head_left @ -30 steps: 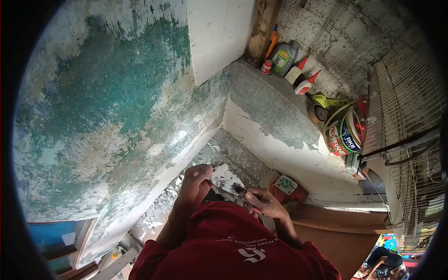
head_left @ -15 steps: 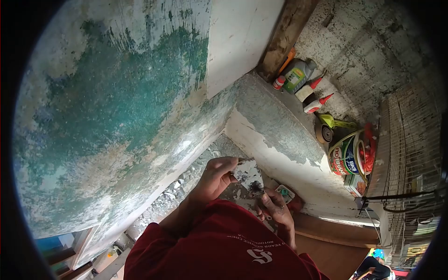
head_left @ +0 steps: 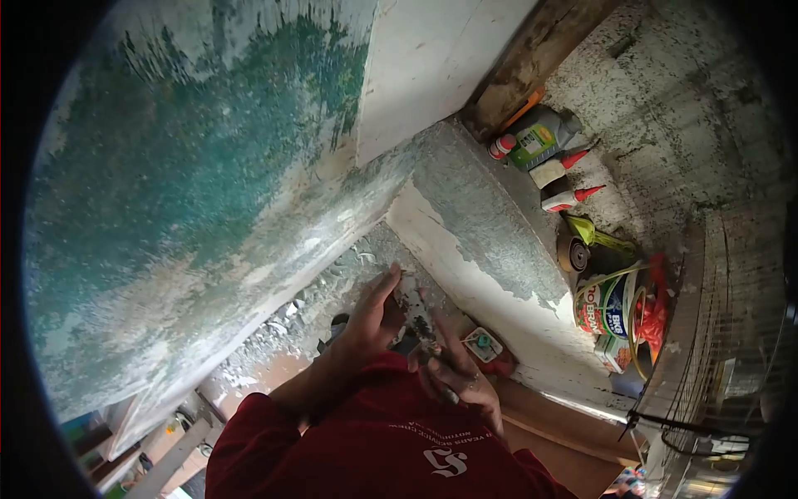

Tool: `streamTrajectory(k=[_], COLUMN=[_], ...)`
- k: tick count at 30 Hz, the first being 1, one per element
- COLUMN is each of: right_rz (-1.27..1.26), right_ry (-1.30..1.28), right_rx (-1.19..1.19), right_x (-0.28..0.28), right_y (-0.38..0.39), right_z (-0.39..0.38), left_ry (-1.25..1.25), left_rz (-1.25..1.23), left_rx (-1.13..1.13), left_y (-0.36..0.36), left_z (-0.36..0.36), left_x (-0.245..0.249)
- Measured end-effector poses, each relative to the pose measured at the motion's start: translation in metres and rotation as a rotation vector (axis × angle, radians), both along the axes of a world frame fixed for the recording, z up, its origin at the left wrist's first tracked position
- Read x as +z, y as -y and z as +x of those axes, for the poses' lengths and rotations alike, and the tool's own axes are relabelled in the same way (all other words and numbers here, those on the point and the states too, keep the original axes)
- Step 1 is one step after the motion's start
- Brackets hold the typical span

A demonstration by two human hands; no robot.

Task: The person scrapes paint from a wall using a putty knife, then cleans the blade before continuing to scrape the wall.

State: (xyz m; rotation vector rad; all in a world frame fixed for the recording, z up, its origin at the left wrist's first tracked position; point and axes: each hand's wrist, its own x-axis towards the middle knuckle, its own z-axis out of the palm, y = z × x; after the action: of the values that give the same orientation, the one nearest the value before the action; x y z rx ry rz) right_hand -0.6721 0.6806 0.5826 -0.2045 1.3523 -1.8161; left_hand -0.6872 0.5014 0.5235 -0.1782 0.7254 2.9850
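My left hand and my right hand meet in front of my red shirt. Between them is a paint-crusted scraper, its flat blade turned nearly edge-on. The left hand's fingers lie along the blade and pinch it near the top. The right hand is closed around the lower end, where the handle is hidden by the fingers. Both hands hover over the corner where the peeling green wall meets a grey-and-white ledge.
Paint flakes litter the floor below the wall. On the ledge stand a green-labelled bottle, red-tipped glue bottles, a tape roll and a paint tin. A small box lies near my right hand. A wire cage stands at right.
The view has swung left and down. The scraper blade has turned from flat-on to nearly edge-on, and my left fingers have slid up along it. The right hand keeps its grip.
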Motion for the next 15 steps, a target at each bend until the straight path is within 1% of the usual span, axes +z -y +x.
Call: streamTrajectory(k=[2,3,5,6,8,9,12,13,15], right_rz=[-0.019,0.009,0.067,0.073,0.085,0.077,0.074,0.082,0.129], right_ry=[0.043,0.096,0.197,0.203,0.220,0.293,0.489,0.544,0.609], right_rx=[0.110,0.096,0.064,0.082,0.110,0.055,-0.086,-0.118,-0.162], right_x=[-0.007,-0.013,-0.028,-0.039,-0.069,-0.084,-0.131,-0.145,-0.165], right_y=[-0.011,-0.015,-0.026,-0.034,-0.051,-0.057,-0.074,-0.080,-0.087], right_z=[-0.012,-0.015,-0.025,-0.034,-0.051,-0.056,-0.070,-0.072,-0.075], left_ry=[0.165,0.222,0.257,0.273,0.389,0.449,0.440,0.360,0.409], left_rz=[0.515,0.323,0.295,0.283,0.398,0.458,0.537,0.691,0.615], left_rx=[-0.036,0.047,0.046,0.044,-0.022,-0.056,-0.007,-0.009,-0.014], left_y=[-0.020,-0.036,-0.066,-0.080,-0.103,-0.114,-0.143,-0.151,-0.163], left_z=[0.003,0.004,0.003,0.000,-0.007,-0.012,-0.030,-0.035,-0.043], left_x=[-0.025,-0.037,-0.048,-0.056,-0.080,-0.095,-0.152,-0.172,-0.199])
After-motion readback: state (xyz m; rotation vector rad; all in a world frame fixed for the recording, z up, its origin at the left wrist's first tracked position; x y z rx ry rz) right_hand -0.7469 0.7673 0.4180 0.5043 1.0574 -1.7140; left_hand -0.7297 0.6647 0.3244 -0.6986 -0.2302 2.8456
